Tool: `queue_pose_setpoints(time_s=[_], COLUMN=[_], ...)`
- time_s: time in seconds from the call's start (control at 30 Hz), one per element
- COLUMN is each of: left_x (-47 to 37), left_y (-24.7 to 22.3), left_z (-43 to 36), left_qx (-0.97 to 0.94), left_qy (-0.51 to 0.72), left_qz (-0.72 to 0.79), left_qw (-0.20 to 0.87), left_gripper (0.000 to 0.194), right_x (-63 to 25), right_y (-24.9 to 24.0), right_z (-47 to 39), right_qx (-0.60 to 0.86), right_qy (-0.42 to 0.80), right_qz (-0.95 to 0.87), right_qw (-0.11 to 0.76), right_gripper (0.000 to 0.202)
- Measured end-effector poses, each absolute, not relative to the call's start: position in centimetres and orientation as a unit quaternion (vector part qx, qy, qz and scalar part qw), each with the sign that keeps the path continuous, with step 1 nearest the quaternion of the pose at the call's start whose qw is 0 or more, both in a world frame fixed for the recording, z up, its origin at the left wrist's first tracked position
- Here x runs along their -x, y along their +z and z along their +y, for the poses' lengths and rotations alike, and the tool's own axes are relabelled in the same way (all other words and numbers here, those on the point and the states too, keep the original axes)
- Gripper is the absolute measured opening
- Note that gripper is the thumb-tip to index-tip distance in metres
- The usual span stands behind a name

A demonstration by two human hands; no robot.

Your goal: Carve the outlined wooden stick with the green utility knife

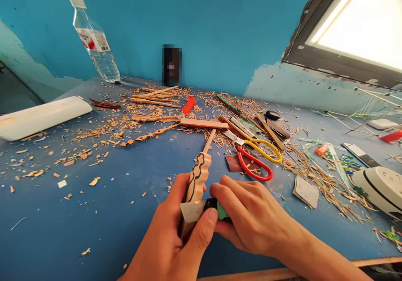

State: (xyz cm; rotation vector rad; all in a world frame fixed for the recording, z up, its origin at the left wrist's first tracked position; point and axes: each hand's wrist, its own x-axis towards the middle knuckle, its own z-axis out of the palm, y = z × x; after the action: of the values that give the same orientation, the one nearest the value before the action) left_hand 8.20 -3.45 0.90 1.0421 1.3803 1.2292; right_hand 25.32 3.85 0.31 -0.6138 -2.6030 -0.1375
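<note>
My left hand (176, 235) is closed around a carved piece of wood (199, 178) with a wavy edge, a dark line drawn along it and a thin stick-like end pointing away from me. In my right hand (248, 214) is a utility knife (221, 210) with a green and black handle. Its broad blade (192, 211) lies across the wood, close to the left thumb. That thumb rests against the knife near the base of the blade. The lower part of the wood is hidden by my left hand.
Wood shavings lie scattered over the blue table (125, 205). Beyond my hands are a flat wood strip (204, 124), scissors (257, 159) with red and yellow handles, and a red-handled tool (189, 105). A water bottle (96, 42) stands back left; a white rounded device (381, 189) sits right.
</note>
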Motion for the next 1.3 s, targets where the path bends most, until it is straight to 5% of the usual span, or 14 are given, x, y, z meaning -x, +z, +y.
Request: queue_pose_setpoints(time_s=[0.6,0.8,0.93,1.3], left_x=[-8.1,-8.2,-7.6,-7.4], left_y=[0.3,0.8,0.7,-2.3], left_z=[-2.3,-3.7,-3.7,-3.6], left_qx=[-0.431,-0.362,-0.457,-0.504], left_qy=[0.507,0.5,0.465,0.415], left_qz=[0.581,0.612,0.559,0.634], left_qw=[0.47,0.495,0.512,0.414], left_gripper=[0.02,0.053,0.029,0.035], right_x=[-24.4,-25.0,-25.0,-24.4], right_y=[-0.8,-0.5,-0.3,-1.2], right_z=[3.2,4.2,4.2,2.6], right_qx=[0.299,0.217,0.213,0.32], right_qy=[-0.099,-0.017,-0.001,-0.155], right_qz=[-0.907,-0.947,-0.95,-0.898], right_qw=[0.281,0.235,0.23,0.259], right_gripper=[0.033,0.046,0.049,0.036])
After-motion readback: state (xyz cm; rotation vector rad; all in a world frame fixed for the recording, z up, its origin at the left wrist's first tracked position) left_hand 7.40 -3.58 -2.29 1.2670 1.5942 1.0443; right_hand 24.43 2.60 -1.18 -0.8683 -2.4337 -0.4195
